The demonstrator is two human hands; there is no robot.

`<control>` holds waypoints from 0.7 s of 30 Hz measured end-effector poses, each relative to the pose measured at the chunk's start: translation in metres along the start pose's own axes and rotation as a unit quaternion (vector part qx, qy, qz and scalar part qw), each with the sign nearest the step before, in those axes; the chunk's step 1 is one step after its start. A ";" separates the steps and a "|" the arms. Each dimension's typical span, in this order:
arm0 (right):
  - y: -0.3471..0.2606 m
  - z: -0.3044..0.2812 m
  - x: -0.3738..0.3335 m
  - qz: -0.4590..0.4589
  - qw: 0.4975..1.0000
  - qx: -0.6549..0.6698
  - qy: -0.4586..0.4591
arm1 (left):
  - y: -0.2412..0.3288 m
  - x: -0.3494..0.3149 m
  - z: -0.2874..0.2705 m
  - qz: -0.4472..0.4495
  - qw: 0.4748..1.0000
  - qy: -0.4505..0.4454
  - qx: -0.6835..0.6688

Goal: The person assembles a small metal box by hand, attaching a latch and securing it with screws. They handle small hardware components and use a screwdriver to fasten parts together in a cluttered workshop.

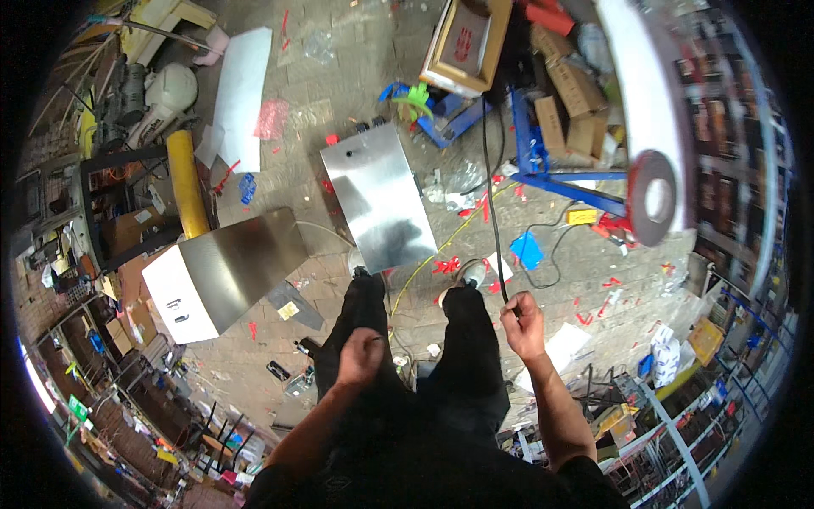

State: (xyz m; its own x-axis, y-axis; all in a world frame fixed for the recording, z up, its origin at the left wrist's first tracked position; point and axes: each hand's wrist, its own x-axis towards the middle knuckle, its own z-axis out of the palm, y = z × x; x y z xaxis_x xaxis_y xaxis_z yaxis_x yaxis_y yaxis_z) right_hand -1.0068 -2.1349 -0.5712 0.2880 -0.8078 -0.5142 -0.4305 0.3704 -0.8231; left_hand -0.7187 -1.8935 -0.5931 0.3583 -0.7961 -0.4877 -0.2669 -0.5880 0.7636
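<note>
One long black cable (492, 204)

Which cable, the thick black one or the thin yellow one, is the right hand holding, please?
The thick black cable: it runs into the curled right hand, whereas the thin yellow cable lies on the floor, passing between the feet.

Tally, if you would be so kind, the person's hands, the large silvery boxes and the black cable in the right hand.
Left hand and right hand: 2
Central silvery box and white-ended silvery box: 2
Black cable: 1
Total: 5
</note>
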 end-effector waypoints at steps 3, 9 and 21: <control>-0.113 -0.024 -0.055 0.000 0.999 0.018 -0.026 | 0.101 0.004 -0.013 0.015 0.989 -0.074 -0.129; -0.298 -0.032 -0.173 -0.096 0.992 0.072 -0.033 | 0.274 0.004 -0.086 0.223 0.937 -0.119 -0.240; -0.333 0.014 -0.184 -0.294 0.950 -0.056 -0.088 | 0.342 -0.061 -0.108 0.105 0.920 -0.109 -0.362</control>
State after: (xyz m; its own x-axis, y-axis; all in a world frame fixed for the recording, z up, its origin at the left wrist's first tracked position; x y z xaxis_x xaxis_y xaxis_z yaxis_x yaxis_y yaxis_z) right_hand -0.9046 -2.1037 -0.2062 0.6410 -0.7674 -0.0137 -0.2360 -0.1800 -0.9549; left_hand -0.7348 -2.0308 -0.2561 0.1572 -0.9373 -0.3111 0.3839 -0.2323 0.8937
